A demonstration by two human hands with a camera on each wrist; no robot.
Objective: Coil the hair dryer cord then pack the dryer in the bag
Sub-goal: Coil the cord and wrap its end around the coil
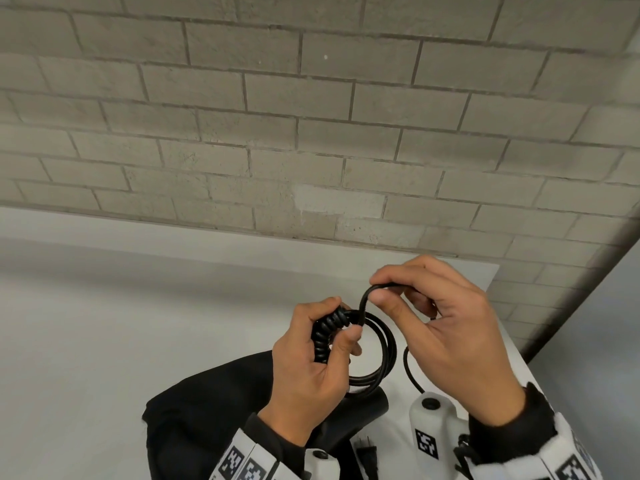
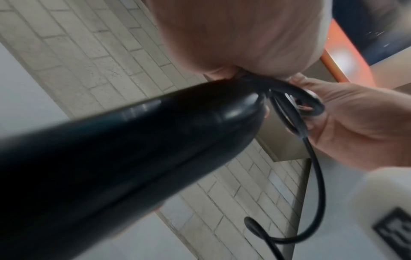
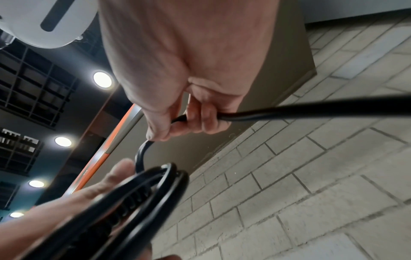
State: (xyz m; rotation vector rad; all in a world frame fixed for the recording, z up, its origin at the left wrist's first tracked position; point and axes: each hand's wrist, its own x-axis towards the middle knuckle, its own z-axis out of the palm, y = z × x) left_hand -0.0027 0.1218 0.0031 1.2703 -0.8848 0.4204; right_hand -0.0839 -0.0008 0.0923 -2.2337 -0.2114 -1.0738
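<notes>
head view: the left hand (image 1: pixel 311 368) is gripping the coiled cord (image 1: pixel 372 344) at 6 o'clock, above the black bag (image 1: pixel 207 403) lying on the white table (image 1: pixel 104 323), brick wall (image 1: pixel 311 116) behind.
left wrist: the dryer (image 2: pixel 133 149) is blocking most of the view.
right wrist: the right hand (image 3: pixel 177 70) is pinching the cord's loose end.

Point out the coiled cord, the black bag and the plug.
cord (image 1: pixel 382 344): head view, right side of the round loops beside the left hand.
bag (image 1: pixel 207 403): head view, black fabric left of the left wrist.
plug (image 1: pixel 367 453): head view, its body between the wrists, near the bottom edge.
</notes>
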